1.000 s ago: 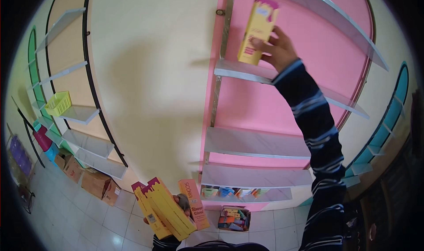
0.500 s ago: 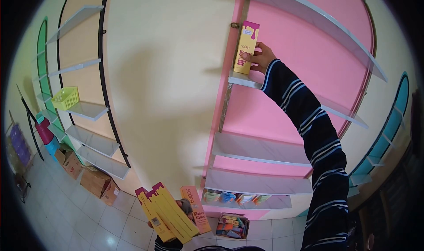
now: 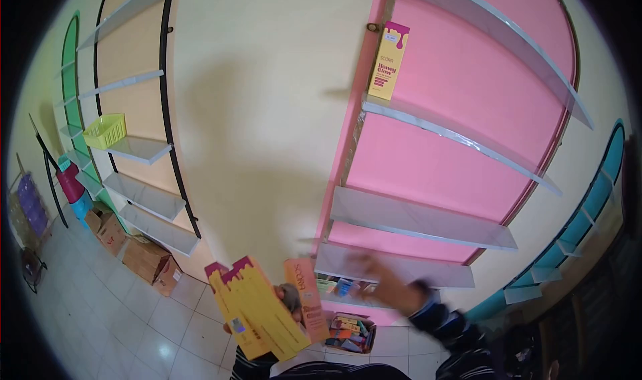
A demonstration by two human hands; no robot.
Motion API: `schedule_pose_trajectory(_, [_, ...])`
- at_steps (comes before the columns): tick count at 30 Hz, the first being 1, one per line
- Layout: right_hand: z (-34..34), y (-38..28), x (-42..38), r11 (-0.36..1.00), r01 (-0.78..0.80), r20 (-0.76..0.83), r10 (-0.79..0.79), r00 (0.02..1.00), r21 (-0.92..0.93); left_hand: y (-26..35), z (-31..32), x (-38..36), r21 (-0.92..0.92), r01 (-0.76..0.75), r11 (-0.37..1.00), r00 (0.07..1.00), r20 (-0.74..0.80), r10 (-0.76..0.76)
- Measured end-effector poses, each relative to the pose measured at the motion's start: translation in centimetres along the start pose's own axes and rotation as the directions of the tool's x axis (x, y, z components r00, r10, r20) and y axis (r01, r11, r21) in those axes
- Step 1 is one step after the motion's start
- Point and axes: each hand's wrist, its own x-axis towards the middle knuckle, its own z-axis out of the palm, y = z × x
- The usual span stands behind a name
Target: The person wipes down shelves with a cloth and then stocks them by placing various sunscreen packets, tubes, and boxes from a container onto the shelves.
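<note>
A yellow Honey Glow box (image 3: 388,62) with a dripping magenta top stands upright at the left end of a marble-look shelf (image 3: 428,120) against the pink panel. Low in the view, my left hand (image 3: 290,301) is closed around several cosmetic boxes. Two or more are yellow boxes (image 3: 257,313) with magenta tops, and one is an orange Scora box (image 3: 307,300). Much of that hand is hidden behind the cartons. My right hand (image 3: 388,285), blurred by motion, is in front of the lower shelves with its fingers apart and nothing in them.
Below the pink-backed shelves, an open carton (image 3: 351,333) of assorted small boxes sits on the tiled floor. Colourful packs (image 3: 344,287) lie on the bottom shelf. To the left are a yellow-green basket (image 3: 105,131) on a shelf and brown cardboard boxes (image 3: 148,263) on the floor.
My right hand has let go of the yellow Honey Glow box and dropped down from the shelf. The box remains standing there. My left hand still holds its boxes, and the view has shifted slightly.
</note>
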Motion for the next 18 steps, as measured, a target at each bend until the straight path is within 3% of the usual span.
schedule_pose_trajectory(1, [2.9, -0.7, -0.8, 0.801, -0.283, 0.238, 0.18, 0.954, 0.527, -0.2, -0.2, 0.7, -0.003, 0.001, 1.0, 1.0, -0.003, -0.001])
schedule_pose_trajectory(3, [4.9, -0.4, -1.2, 0.611, -0.376, 0.337, 0.185, 0.923, 0.696, -1.0, -1.2, 2.9, -0.062, 0.112, 0.992, 0.923, 0.376, -0.081])
schedule_pose_trajectory(6, [4.1, 0.4, -1.3, 0.466, -0.349, 0.301, 0.178, 0.937, 0.813, -2.5, -2.3, 4.7, -0.017, 0.039, 0.999, 0.922, 0.387, -0.029])
schedule_pose_trajectory(7, [3.7, 0.0, -1.3, 0.498, -0.28, 0.237, 0.149, 0.96, 0.821, -2.5, -2.1, 4.0, -0.019, 0.048, 0.999, 0.929, 0.369, -0.038])
schedule_pose_trajectory(9, [2.6, 0.2, -1.3, 0.618, -0.106, 0.052, 0.105, 0.993, 0.779, -2.1, -1.5, 3.2, -0.202, -0.042, 0.979, 0.983, 0.167, 0.077])
schedule_pose_trajectory(10, [1.9, -0.4, -1.3, 0.615, -0.106, 0.047, 0.112, 0.993, 0.781, -1.9, -1.7, 3.2, -0.175, -0.021, 0.984, 0.963, 0.261, 0.067])
schedule_pose_trajectory(12, [-0.4, -2.9, -1.0, 0.63, -0.083, -0.106, 0.256, 0.961, 0.772, -2.0, -0.8, 2.8, -0.128, -0.092, 0.987, 0.975, 0.191, 0.116])
schedule_pose_trajectory(13, [-1.6, -3.3, -0.6, 0.723, 0.086, -0.269, 0.142, 0.952, 0.685, -1.9, -0.6, 2.5, -0.073, -0.173, 0.982, 0.976, 0.123, 0.181])
schedule_pose_trajectory(14, [-3.1, -4.2, 0.1, 0.787, 0.252, -0.411, 0.002, 0.911, 0.563, -1.5, -1.5, 1.8, -0.022, -0.205, 0.979, 0.967, 0.152, 0.206])
schedule_pose_trajectory(16, [-7.4, -7.6, 2.0, 0.783, 0.505, -0.63, -0.192, 0.752, 0.364, -0.8, -3.5, 0.7, 0.028, -0.211, 0.977, 0.963, 0.18, 0.202])
schedule_pose_trajectory(18, [-11.9, -9.0, 4.8, 0.848, 0.519, -0.66, -0.33, 0.675, 0.106, -0.7, -4.3, -0.6, 0.061, -0.219, 0.974, 0.961, 0.186, 0.205])
